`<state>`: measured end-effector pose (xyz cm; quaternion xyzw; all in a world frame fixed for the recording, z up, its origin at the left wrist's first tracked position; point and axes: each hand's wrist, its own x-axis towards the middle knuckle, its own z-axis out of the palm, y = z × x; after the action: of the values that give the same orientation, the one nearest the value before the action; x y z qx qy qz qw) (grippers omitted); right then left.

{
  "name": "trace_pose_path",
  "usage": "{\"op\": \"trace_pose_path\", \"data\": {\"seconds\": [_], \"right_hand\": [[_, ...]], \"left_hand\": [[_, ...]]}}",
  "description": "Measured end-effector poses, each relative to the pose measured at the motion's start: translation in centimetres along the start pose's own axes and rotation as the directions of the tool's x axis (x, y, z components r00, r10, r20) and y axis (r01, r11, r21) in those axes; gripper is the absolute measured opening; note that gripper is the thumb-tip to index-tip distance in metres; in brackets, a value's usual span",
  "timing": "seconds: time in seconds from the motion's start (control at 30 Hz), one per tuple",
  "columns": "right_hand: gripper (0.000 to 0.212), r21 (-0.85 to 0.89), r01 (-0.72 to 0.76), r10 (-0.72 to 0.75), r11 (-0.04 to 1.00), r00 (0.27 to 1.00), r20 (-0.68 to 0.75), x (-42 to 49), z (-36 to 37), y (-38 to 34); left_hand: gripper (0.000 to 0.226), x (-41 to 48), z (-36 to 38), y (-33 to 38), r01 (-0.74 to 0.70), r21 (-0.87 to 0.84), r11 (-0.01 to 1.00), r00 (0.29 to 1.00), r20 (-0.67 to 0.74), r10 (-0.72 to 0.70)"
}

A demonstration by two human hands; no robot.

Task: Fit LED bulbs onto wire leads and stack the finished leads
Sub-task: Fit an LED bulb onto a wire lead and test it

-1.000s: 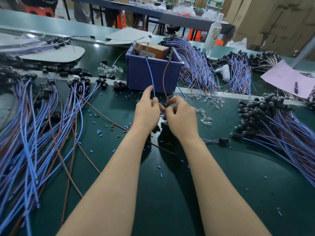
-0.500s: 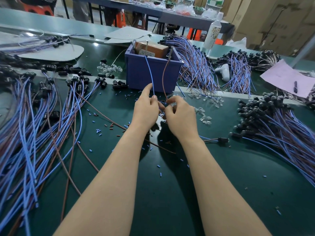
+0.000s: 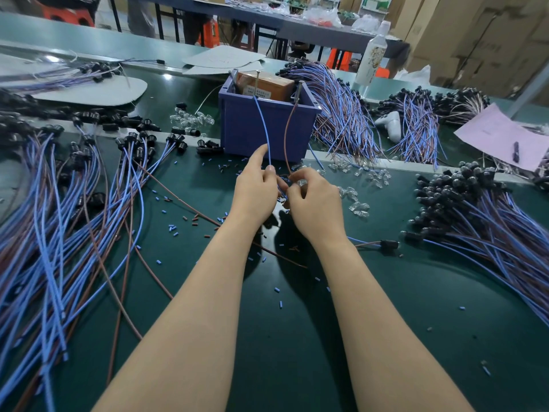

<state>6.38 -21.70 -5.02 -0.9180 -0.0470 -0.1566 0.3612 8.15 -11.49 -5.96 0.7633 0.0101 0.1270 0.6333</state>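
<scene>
Blue wire point(image 3: 265, 129) pinched by left fingers point(image 3: 269, 171), brown wire point(image 3: 285, 138) pinched by right fingers point(image 3: 298, 174)

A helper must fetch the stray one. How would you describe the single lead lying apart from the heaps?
Find the blue bin on the green mat, then come down to the right hand. Just right of its wrist lies one lead: alone, outside every heap, black socket pointing right.

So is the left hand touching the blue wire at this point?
Touching. The head view shows the blue wire running down into the left hand, pinched at its thumb tip.
</scene>
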Motion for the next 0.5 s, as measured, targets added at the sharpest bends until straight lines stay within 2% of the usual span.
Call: {"op": "trace_pose_path", "data": {"seconds": [0.5], "right_hand": [[0.021,0.01,0.003,-0.003,1.0,1.0,0.01,-0.02,-0.04,0.04]], "left_hand": [[0.045,-0.03,-0.01,0.12,-0.007,0.003,1.0,1.0,0.02,0.007]]}}
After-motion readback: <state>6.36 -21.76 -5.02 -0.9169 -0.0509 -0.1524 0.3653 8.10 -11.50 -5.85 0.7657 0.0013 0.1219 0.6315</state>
